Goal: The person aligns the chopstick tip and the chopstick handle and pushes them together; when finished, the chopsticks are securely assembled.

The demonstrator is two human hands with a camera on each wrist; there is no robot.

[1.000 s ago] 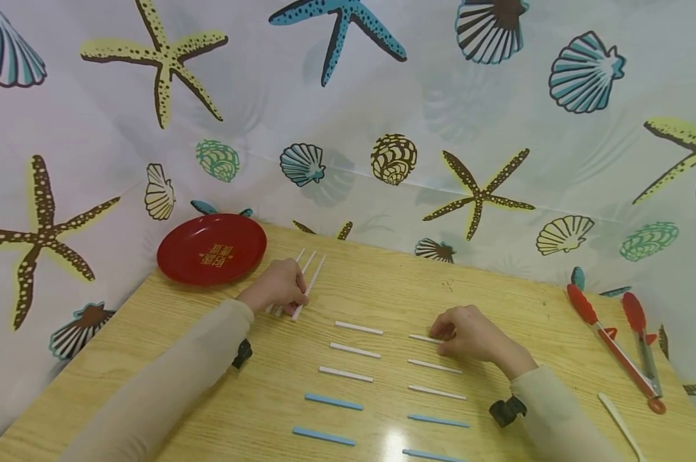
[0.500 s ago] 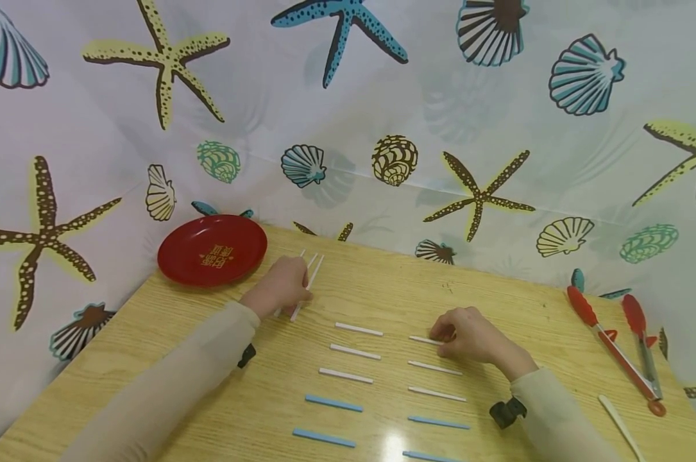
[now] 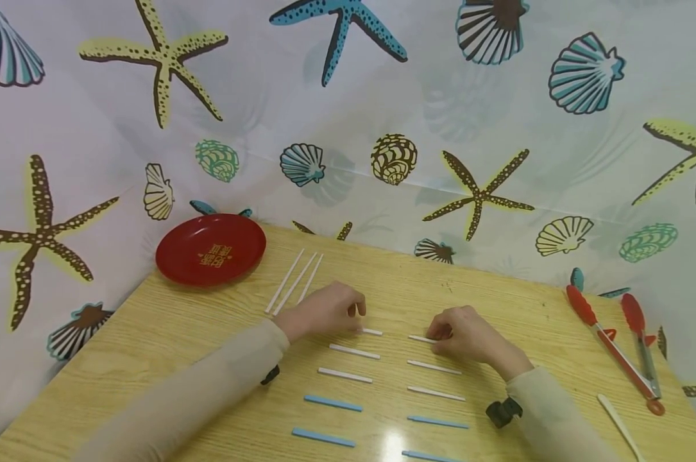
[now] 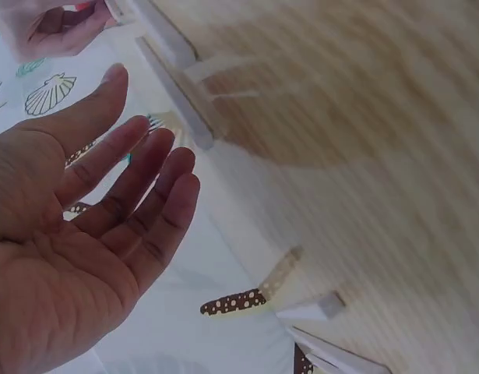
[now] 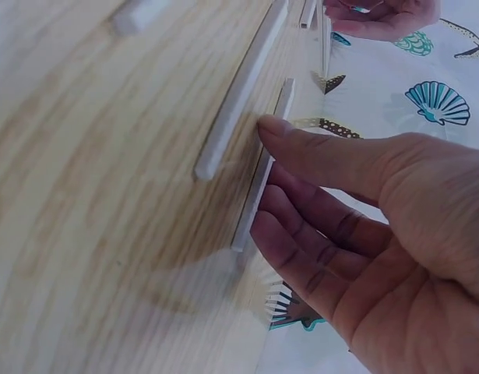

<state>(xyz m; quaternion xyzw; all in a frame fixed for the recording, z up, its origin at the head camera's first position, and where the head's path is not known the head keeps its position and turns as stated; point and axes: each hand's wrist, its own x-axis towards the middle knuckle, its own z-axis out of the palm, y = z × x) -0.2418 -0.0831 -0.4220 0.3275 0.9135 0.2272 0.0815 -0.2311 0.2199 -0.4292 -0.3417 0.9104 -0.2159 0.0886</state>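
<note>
My left hand hovers by the far short white stick of the left column, covering part of it. In the left wrist view the palm faces the camera, with fingers loosely bent and nothing between them. On the right, my right hand pinches the far white stick of the right column between thumb and fingers, low at the tabletop. Three long white chopsticks lie side by side behind my left forearm. Closer in are more short white sticks and blue sticks, in two columns.
A red oval plate with gold characters stands at the table's back left corner. Red-tipped tongs lie at the right, with a pale thin utensil in front of them. A shell-print cloth hangs behind the wooden table.
My left hand has let go of the rightmost long white chopstick and moved right and slightly nearer, to the far short stick. The right hand has stayed almost still.
</note>
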